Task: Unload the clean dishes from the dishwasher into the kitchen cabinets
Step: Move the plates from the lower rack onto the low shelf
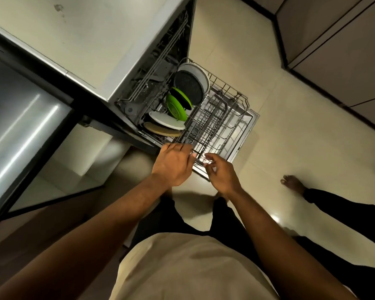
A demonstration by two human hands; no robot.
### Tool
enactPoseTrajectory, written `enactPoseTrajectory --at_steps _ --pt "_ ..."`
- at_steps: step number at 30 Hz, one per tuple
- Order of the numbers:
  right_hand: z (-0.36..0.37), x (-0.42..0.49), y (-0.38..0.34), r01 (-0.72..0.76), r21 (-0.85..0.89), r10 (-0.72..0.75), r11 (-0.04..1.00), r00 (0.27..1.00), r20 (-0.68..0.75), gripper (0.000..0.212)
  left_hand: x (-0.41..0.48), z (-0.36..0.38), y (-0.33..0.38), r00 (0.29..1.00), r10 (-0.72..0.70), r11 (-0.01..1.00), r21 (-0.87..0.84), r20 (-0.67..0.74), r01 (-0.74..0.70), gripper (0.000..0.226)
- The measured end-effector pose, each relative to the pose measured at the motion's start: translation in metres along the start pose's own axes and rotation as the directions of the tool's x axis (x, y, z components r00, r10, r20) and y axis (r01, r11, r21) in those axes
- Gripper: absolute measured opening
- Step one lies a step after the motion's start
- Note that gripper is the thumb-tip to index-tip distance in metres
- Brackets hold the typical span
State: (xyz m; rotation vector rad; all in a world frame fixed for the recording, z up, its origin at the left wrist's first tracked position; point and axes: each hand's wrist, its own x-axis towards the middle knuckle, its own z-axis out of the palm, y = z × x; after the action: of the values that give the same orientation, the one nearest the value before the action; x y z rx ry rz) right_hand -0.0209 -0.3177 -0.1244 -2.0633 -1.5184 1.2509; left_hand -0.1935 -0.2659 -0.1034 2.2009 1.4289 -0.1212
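Head view: left hand (173, 163) gripping rack (214, 118) rim; right hand (222, 173) loosely curled, empty; plates (167, 122) twelve o'clock from left, nearer.

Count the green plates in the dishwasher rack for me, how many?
2. One green plate stands in the rack's left row, beside the white plate; the second green plate is just behind it, only its rim showing. More could be hidden.
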Motion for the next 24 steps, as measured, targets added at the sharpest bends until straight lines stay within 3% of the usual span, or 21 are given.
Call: enactPoseTrajectory --at_steps 7,13,19,24 --pt "-0.062 0.008 0.061 0.043 0.016 -0.044 0.999 0.999 0.027 0.036 0.030 0.014 0.058 0.990 -0.141 0.989 -0.056 -0.030 0.139 0.053" --pt "-0.139 0.020 0.120 0.051 0.036 -0.055 0.998 0.993 0.104 0.036 0.048 0.049 0.142 0.926 -0.374 0.921 -0.137 -0.059 0.363 0.066" --pt "-0.211 0.037 0.160 0.055 0.051 -0.060 0.997 0.992 0.112 0.038 0.065 0.083 0.234 0.907 -0.417 0.879 -0.228 0.063 0.419 0.070" --pt "-0.243 0.059 0.177 0.019 0.063 -0.027 0.998 0.992 0.123 0.036 0.096 0.078 0.255 0.864 -0.441 0.852 -0.188 0.243 0.488 0.047"
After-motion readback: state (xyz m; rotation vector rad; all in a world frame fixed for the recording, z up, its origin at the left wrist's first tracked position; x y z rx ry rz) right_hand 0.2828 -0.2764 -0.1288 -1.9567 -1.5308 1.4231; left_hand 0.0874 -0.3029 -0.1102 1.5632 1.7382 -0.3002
